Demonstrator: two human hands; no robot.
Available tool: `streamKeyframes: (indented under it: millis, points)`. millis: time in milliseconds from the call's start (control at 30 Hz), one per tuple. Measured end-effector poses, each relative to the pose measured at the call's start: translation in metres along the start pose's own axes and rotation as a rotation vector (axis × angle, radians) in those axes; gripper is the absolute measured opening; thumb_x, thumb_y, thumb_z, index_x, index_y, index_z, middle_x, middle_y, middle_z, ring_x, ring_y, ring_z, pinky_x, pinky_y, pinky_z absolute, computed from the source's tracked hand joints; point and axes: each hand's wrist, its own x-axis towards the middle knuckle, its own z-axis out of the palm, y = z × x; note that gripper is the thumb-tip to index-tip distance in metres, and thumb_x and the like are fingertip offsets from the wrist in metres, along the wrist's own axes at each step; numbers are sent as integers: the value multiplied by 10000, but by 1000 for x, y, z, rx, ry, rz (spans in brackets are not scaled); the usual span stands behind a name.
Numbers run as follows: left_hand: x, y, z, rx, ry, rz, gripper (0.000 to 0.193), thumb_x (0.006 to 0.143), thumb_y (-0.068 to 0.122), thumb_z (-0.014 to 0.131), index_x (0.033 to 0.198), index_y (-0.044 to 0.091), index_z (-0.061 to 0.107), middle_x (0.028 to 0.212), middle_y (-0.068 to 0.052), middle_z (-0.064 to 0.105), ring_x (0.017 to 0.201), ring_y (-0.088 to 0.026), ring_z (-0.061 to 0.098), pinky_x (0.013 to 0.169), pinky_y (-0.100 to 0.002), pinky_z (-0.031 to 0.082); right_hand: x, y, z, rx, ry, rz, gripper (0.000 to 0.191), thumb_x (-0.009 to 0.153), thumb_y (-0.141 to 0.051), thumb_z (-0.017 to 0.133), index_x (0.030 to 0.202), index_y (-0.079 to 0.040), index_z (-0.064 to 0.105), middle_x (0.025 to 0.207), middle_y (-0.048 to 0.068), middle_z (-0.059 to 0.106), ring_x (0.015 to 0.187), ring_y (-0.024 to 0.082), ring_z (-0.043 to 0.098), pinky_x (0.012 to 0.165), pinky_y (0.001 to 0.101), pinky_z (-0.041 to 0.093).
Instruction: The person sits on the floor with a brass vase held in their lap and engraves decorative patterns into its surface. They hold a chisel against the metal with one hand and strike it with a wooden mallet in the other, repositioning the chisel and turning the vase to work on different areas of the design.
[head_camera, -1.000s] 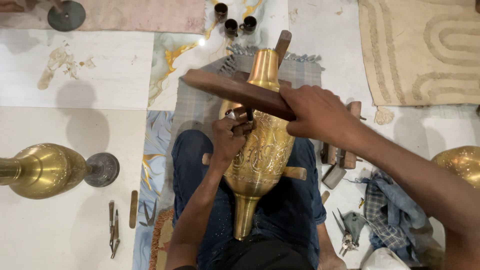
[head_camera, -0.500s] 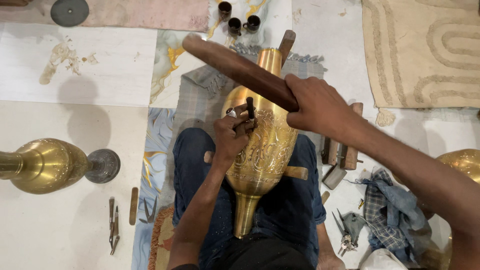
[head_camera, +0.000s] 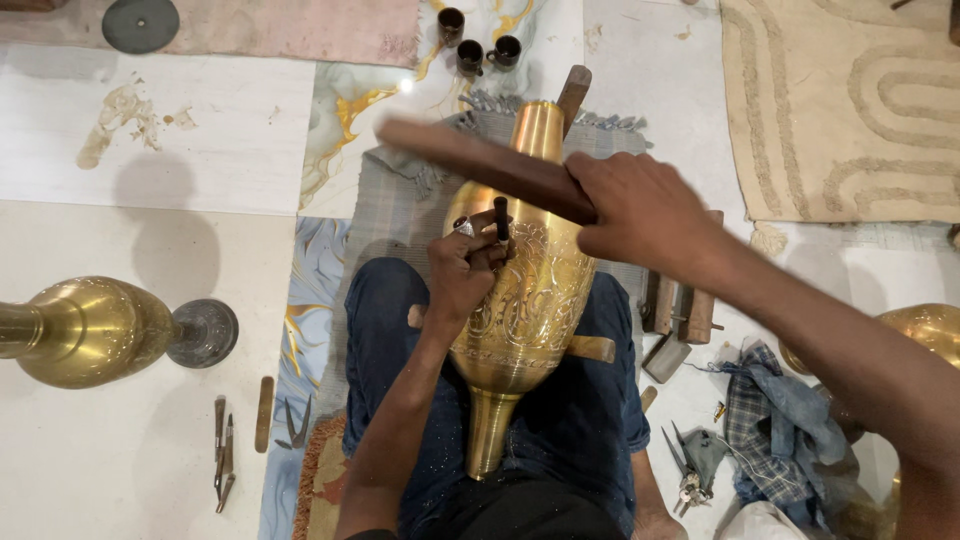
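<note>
One engraved brass vase (head_camera: 520, 300) lies across the seated person's lap, neck pointing away.

One wooden mallet (head_camera: 480, 168) hangs raised above it, the right hand (head_camera: 640, 215) curled tightly round its handle. The left hand (head_camera: 465, 265) rests against the vase's patterned belly, fingers pinching one dark chisel (head_camera: 501, 217) upright.
</note>
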Motion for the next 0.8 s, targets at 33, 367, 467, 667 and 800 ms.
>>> streamKeyframes:
  millis: [33, 367, 467, 667, 800]
  points:
    - [-1, 0, 0, -59, -19, 19, 425, 798, -236, 444, 1131, -155, 695, 1220, -181, 725, 927, -185, 766, 826, -268, 654, 0, -1, 1, 67, 12, 38, 327, 717, -119, 707, 985, -16, 549, 703, 161, 610, 639, 327, 616, 611, 480, 508]
    - [-1, 0, 1, -2, 30, -48, 418, 838, -222, 519, 1188, -123, 727, 992, -175, 768, 840, -188, 752, 681, -271, 623, 2, -13, -3, -109, -61, -2, 345, 696, -137, 754, 979, -62, 570, 704, 117, 613, 609, 261, 599, 574, 434, 500]
    - [-2, 0, -2, -199, -8, -113, 523, 798, -211, 447, 1279, -110, 627, 1009, -152, 763, 905, -160, 775, 780, -259, 649, 4, -12, 2, 74, -50, 89, 327, 758, -91, 689, 1048, -33, 547, 697, 108, 589, 560, 258, 580, 510, 428, 513]
    - [-4, -3, 0, -146, 30, -57, 467, 822, -214, 502, 1258, -122, 640, 1028, -175, 755, 892, -163, 743, 745, -253, 605, 12, -5, 10, 119, -55, 50, 303, 739, -88, 685, 1012, -47, 561, 701, 68, 566, 552, 221, 561, 541, 391, 507]
    - [-1, -4, 1, -100, 29, -58, 483, 760, -243, 519, 1197, -144, 701, 1080, -196, 749, 910, -180, 751, 783, -278, 632, 11, -4, 9, -61, -45, -4, 333, 722, -108, 725, 1004, -51, 559, 709, 80, 596, 583, 205, 549, 517, 389, 510]
